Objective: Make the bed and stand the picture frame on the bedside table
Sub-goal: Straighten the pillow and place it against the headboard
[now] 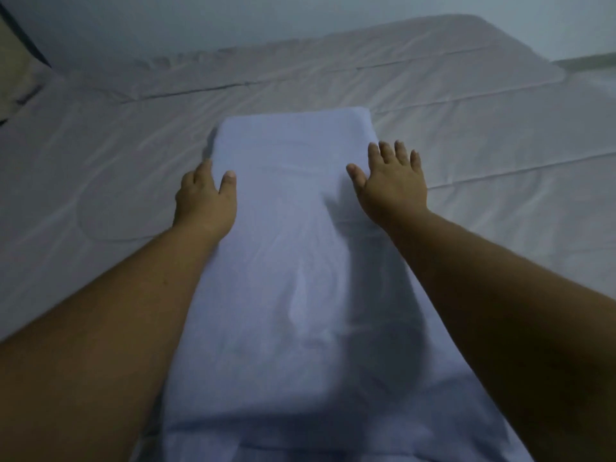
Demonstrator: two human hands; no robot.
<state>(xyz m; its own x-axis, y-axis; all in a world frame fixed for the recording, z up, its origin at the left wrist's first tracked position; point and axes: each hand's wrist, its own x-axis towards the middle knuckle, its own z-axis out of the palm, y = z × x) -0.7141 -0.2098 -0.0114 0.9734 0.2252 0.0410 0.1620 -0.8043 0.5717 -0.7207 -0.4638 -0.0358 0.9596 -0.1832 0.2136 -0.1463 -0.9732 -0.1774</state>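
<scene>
A long, pale blue folded blanket (pixel 290 248) lies lengthwise down the middle of the bed, on the whitish bed cover (pixel 466 155). My left hand (pixel 205 198) grips its left edge near the far end, thumb on top and fingers curled around the side. My right hand (pixel 390 185) is spread flat with fingers apart at the blanket's right edge, resting on or just above it. Neither the picture frame nor the bedside table is in view.
The bed cover shows creases and a long fold line (pixel 186 93) across its far part. A cream pillow with dark trim (pixel 16 78) lies at the far left. A pale wall (pixel 300 18) runs behind the bed, whose far right corner (pixel 540 58) is visible.
</scene>
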